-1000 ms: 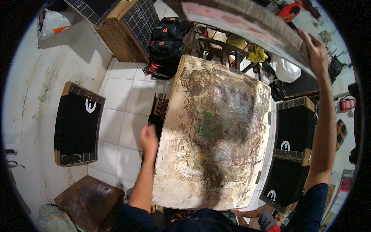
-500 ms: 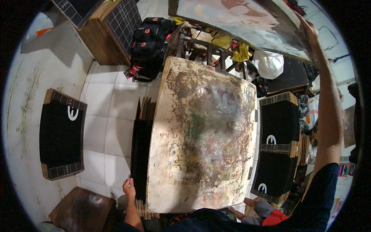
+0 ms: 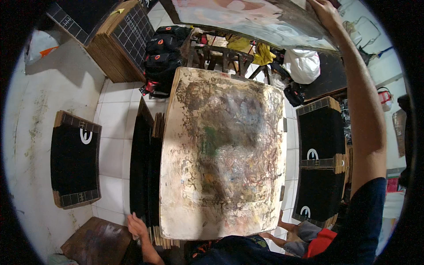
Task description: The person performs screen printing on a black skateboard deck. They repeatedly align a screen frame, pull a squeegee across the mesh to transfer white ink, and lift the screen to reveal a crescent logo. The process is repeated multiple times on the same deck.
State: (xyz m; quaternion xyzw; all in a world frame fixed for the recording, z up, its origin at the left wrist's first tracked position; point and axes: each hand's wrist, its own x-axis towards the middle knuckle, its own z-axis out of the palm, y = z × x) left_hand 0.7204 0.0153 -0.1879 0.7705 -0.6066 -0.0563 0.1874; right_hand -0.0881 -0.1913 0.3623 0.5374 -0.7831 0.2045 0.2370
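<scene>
My right hand (image 3: pixel 326 13) reaches up at the far right, its fingers closed over the edge of a raised framed printing screen (image 3: pixel 265 22) with a pale, stained mesh. Low on the left, my left hand (image 3: pixel 138 225) grips the near end of a black cardboard sheet (image 3: pixel 140 159). That sheet stands tilted, apart from a stack of similar sheets (image 3: pixel 155 176) along the worktable's left side. Between my arms lies the worktable top (image 3: pixel 176 194), cream-coloured and crusted with brown, grey and green ink stains. Nothing lies on it.
Stacks of black cardboard sheets stand on the left (image 3: pixel 75 163), on the right (image 3: pixel 321 137) and at the far left (image 3: pixel 119 44). Black backpacks (image 3: pixel 163 53) and a white bag (image 3: pixel 301 66) sit beyond the table. A person's grey shorts (image 3: pixel 304 232) show at lower right.
My left hand has moved left and a little nearer, swinging one black sheet away from the stack. The view has shifted slightly; my right hand stays on the raised frame.
</scene>
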